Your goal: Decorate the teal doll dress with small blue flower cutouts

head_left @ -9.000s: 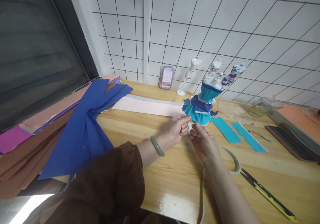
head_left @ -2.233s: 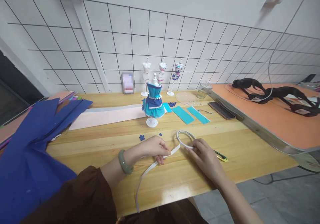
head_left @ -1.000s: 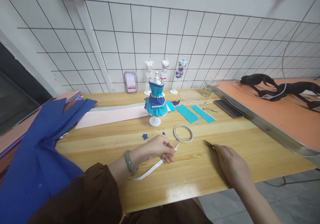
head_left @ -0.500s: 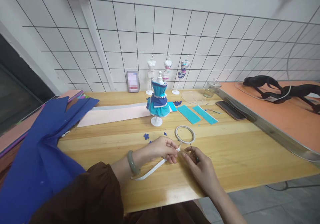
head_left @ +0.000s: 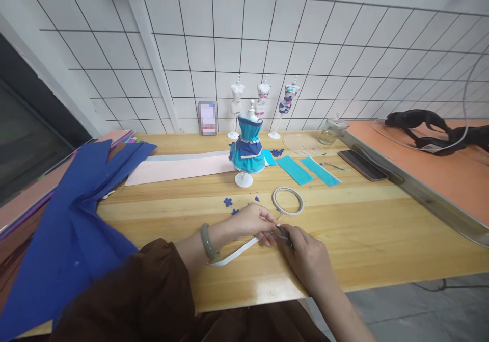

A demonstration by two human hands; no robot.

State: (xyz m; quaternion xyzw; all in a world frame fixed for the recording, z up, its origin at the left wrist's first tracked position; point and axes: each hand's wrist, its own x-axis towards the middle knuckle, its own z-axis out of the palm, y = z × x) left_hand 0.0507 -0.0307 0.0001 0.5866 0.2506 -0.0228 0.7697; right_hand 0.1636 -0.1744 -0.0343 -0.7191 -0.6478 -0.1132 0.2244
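My left hand [head_left: 254, 222], a bangle on its wrist, pinches a strip of white tape [head_left: 239, 251] that trails back below the wrist. In my closed right hand [head_left: 307, 250] is a small pair of scissors [head_left: 283, 234], their blades reaching to my left fingertips at the tape's end. The fingers hide exactly where blades and tape meet. Just beyond the hands lies a thin tape roll [head_left: 301, 202] with a short tail towards them. Behind it a miniature dress form [head_left: 250, 129] stands upright in a teal and blue dress.
Blue paper flowers [head_left: 228, 202] lie left of the roll. Teal strips [head_left: 294, 170], a dark phone [head_left: 362, 165] and a glass jar [head_left: 332, 131] are at the right. Blue fabric [head_left: 72, 230] covers the left side. Three more dress forms [head_left: 263, 95] line the wall.
My right hand has brought the scissors left, up to the tape at my left fingertips. The view has shifted slightly, so the table's things sit a little further right and higher.
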